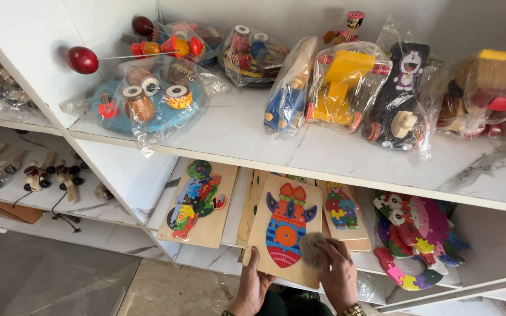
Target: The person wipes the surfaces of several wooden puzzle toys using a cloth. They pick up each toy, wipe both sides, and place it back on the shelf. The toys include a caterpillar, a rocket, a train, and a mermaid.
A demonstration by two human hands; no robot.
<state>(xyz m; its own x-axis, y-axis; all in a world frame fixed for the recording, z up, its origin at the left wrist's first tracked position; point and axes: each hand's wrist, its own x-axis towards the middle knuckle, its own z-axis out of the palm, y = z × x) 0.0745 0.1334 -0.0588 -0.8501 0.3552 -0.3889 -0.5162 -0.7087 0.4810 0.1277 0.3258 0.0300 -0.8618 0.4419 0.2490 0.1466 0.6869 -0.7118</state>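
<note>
A wooden puzzle board with a colourful rocket picture (285, 227) is tilted up at the front of the lower shelf. My left hand (254, 285) grips its lower left edge. My right hand (338, 272) presses a small wad of beige cloth (312, 248) against the board's lower right part. More wooden puzzle boards lie beside and under it: one with a seahorse-like figure (197, 202) to the left and one with a small colourful figure (341, 208) to the right.
The upper shelf (235, 131) holds plastic-wrapped wooden toys: a blue round toy with drums (144, 102), a blue car (285, 99), a yellow vehicle (344, 85), a dark cartoon-cat toy (399, 96). A round colourful puzzle (414, 240) lies right. Small wheeled toys (42, 175) sit left.
</note>
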